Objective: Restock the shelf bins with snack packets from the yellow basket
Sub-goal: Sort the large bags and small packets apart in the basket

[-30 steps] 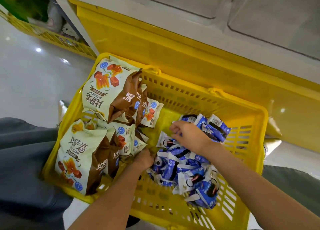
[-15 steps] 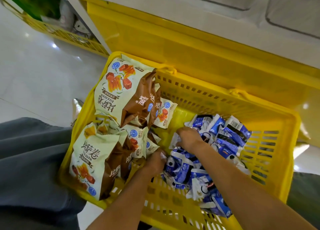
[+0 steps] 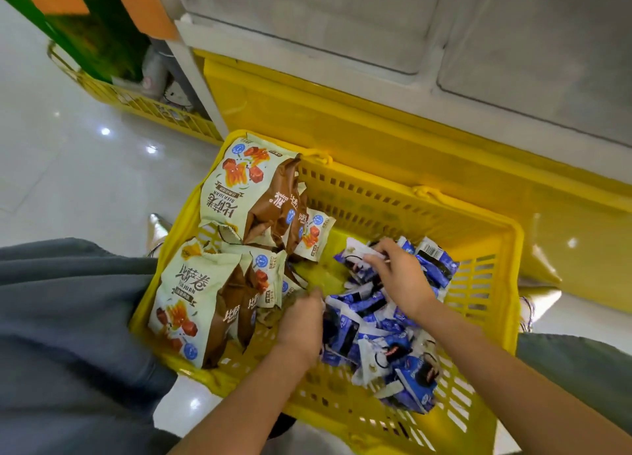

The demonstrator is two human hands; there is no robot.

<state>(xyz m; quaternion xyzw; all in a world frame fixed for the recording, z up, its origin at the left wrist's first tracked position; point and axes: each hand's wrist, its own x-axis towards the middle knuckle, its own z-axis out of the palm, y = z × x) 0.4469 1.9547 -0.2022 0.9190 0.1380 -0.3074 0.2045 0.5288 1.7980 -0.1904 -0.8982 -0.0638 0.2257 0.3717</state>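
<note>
Right hand [image 3: 400, 278] has shifted, pinching one blue packet [image 3: 352, 254] in yellow basket [image 3: 485, 229].

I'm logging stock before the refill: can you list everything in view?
basket: one, yellow, centre
bags: several, cream and brown, basket's left half
blue packets: many, blue and white, basket's right half
bins: two, translucent, top
shelf base: one, yellow, behind basket
far basket: one, yellow, upper left
floor: white, glossy, left
shoes: two, silver, flanking basket
trousers: grey, lower corners
left hand: one, between bags and blue packets, grip hidden
right hand: one, pinching a blue packet
</note>
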